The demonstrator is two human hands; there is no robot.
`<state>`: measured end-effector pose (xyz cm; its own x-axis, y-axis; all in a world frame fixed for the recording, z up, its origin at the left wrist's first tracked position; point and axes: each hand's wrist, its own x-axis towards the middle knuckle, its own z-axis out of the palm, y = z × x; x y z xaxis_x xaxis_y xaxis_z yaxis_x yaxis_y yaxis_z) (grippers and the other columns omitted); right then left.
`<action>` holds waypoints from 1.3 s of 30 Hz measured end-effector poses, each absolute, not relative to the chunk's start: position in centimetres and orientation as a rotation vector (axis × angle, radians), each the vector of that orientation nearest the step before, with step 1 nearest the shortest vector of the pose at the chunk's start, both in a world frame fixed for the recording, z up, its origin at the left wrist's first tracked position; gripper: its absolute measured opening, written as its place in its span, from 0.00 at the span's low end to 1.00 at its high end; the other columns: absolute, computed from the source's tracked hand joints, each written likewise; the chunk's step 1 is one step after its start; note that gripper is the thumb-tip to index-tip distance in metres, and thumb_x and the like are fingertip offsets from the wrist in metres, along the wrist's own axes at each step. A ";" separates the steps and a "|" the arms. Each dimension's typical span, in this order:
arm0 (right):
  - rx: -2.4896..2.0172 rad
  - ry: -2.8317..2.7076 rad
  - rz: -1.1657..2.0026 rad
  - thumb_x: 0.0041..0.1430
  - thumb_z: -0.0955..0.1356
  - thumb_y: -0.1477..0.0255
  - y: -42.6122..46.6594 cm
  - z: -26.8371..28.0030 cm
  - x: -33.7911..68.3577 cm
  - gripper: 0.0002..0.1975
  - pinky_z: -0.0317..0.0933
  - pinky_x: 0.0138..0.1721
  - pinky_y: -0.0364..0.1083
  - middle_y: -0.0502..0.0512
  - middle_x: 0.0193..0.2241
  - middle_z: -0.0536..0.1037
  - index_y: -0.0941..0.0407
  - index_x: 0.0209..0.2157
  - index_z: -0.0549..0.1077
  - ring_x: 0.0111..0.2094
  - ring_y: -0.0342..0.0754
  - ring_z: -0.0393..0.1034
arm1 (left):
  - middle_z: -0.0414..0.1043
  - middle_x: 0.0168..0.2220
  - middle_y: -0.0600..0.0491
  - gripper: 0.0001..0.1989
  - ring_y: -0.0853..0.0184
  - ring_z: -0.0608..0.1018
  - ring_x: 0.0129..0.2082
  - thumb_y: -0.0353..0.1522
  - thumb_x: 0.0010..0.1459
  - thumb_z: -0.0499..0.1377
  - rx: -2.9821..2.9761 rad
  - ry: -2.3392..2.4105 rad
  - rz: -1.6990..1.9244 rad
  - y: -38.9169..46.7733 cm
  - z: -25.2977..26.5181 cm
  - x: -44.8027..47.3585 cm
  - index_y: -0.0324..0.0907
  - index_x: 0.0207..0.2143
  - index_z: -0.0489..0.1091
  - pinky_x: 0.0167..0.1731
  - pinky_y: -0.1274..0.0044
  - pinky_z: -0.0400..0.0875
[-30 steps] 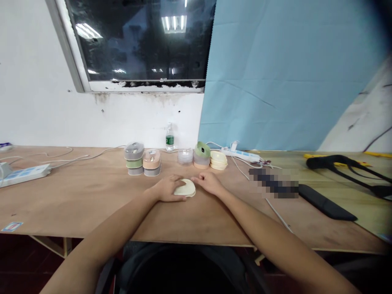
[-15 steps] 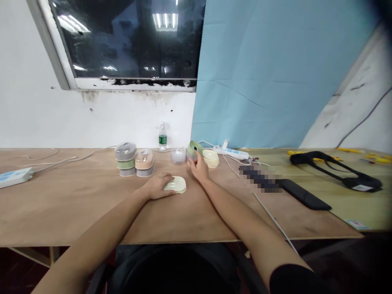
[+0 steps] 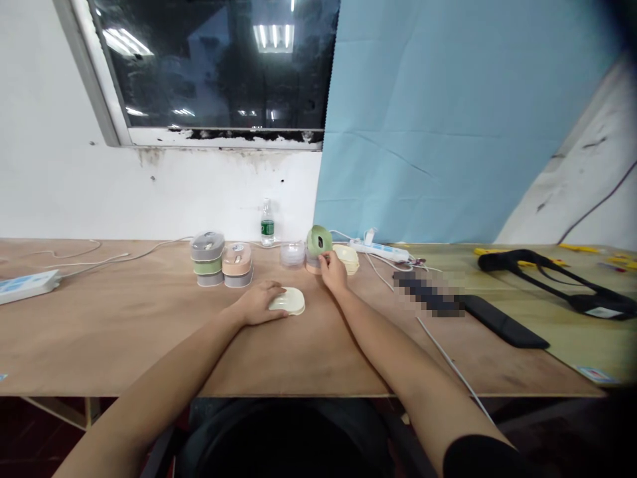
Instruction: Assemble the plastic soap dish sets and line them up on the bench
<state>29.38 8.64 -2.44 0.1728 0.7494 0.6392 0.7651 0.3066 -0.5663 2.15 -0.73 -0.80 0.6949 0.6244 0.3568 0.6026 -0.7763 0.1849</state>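
My left hand (image 3: 257, 303) rests on the table, thumb and fingers gripping the left end of a cream oval lid (image 3: 289, 301). My right hand (image 3: 332, 271) is farther out, fingers closed at the lower edge of a green oval box part (image 3: 319, 238) with a dark opening. That green part is tilted up above a stack of pinkish and grey pieces, partly hidden by the hand. Just left of it sits a clear plastic container (image 3: 292, 255). A cream box (image 3: 350, 257) stands right behind my right hand.
Two stacks of lunch boxes, one grey and green (image 3: 208, 257), one pink and grey (image 3: 237, 264), stand at left. Behind are a water bottle (image 3: 267, 224) and a power strip (image 3: 381, 251). Rightward lie a black slab (image 3: 502, 321), a white cable (image 3: 450, 365) and a black strap-like frame (image 3: 592, 299).
My right hand has shifted slightly right and tipped the green part, so its face with the dark opening shows more. My left hand stays on the cream lid. The view has shifted slightly.
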 end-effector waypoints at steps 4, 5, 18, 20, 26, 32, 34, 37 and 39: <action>-1.386 -1.486 -0.047 0.63 0.58 0.61 8.2 -2.1 29.2 0.17 0.59 0.36 0.47 0.58 0.33 0.76 0.57 0.44 0.67 0.34 0.53 0.70 | 0.65 0.56 0.42 0.34 0.53 0.67 0.56 0.52 0.55 0.55 2.833 1.050 0.624 -0.8 -0.8 2.2 0.41 0.56 0.63 0.55 0.64 0.61; -1.371 -1.470 -0.046 0.63 0.58 0.60 8.0 -2.0 29.2 0.18 0.59 0.36 0.47 0.59 0.33 0.76 0.57 0.44 0.66 0.35 0.53 0.70 | 0.64 0.56 0.42 0.34 0.53 0.67 0.56 0.52 0.55 0.55 2.819 1.068 0.634 -0.9 -0.9 2.3 0.41 0.58 0.61 0.55 0.64 0.61; -1.217 -1.614 0.015 0.44 0.71 0.52 4.8 -0.6 27.2 0.28 0.58 0.31 0.45 0.51 0.28 0.72 0.56 0.41 0.65 0.26 0.47 0.65 | 0.55 0.61 0.35 0.41 0.51 0.61 0.61 0.49 0.59 0.53 2.736 1.201 1.044 -0.1 -1.2 2.8 0.35 0.65 0.42 0.58 0.60 0.57; -1.151 -1.699 0.021 0.46 0.70 0.51 3.8 -0.5 26.6 0.27 0.58 0.32 0.45 0.52 0.27 0.71 0.56 0.39 0.65 0.27 0.47 0.65 | 0.52 0.62 0.33 0.44 0.51 0.61 0.61 0.48 0.58 0.54 2.665 1.217 1.204 0.0 -1.1 2.5 0.35 0.66 0.36 0.58 0.59 0.57; -0.948 -1.932 0.112 0.53 0.62 0.45 1.7 -0.4 25.3 0.27 0.58 0.30 0.45 0.53 0.24 0.71 0.55 0.38 0.66 0.26 0.47 0.65 | 0.46 0.65 0.34 0.49 0.54 0.64 0.59 0.43 0.58 0.56 2.408 1.253 1.557 -0.4 -0.2 1.7 0.39 0.66 0.22 0.57 0.61 0.59; -0.968 -2.024 0.084 0.52 0.59 0.43 1.5 -0.3 25.5 0.32 0.55 0.28 0.45 0.53 0.23 0.70 0.57 0.41 0.67 0.25 0.48 0.65 | 0.65 0.56 0.43 0.29 0.56 0.68 0.56 0.39 0.60 0.53 2.438 1.264 1.480 -0.7 1.2 0.7 0.41 0.62 0.53 0.55 0.64 0.62; -0.989 -1.985 0.059 0.53 0.59 0.44 1.7 -0.3 25.8 0.32 0.54 0.28 0.45 0.54 0.25 0.71 0.58 0.44 0.66 0.25 0.49 0.65 | 0.70 0.50 0.45 0.22 0.57 0.72 0.51 0.41 0.61 0.51 2.418 1.303 1.371 -0.9 1.4 0.8 0.41 0.55 0.63 0.52 0.65 0.66; -1.016 -1.944 0.023 0.58 0.58 0.49 2.0 -0.2 26.1 0.27 0.54 0.30 0.44 0.54 0.26 0.71 0.57 0.43 0.67 0.27 0.48 0.65 | 0.73 0.47 0.45 0.27 0.58 0.76 0.45 0.45 0.61 0.51 2.331 1.382 1.271 -1.2 1.3 1.2 0.40 0.58 0.60 0.46 0.68 0.69; -1.052 -1.935 0.036 0.60 0.57 0.53 2.3 0.0 26.3 0.22 0.53 0.30 0.44 0.53 0.25 0.71 0.56 0.37 0.69 0.27 0.47 0.64 | 0.74 0.45 0.46 0.34 0.58 0.77 0.41 0.47 0.61 0.51 2.274 1.442 1.200 -1.3 1.1 1.5 0.40 0.64 0.51 0.42 0.69 0.70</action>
<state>26.27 2.30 -0.03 -0.2283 0.6807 0.6960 0.6540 0.6368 -0.4083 1.54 -1.31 1.09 0.1978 0.8259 0.5280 0.6695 -0.5073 0.5427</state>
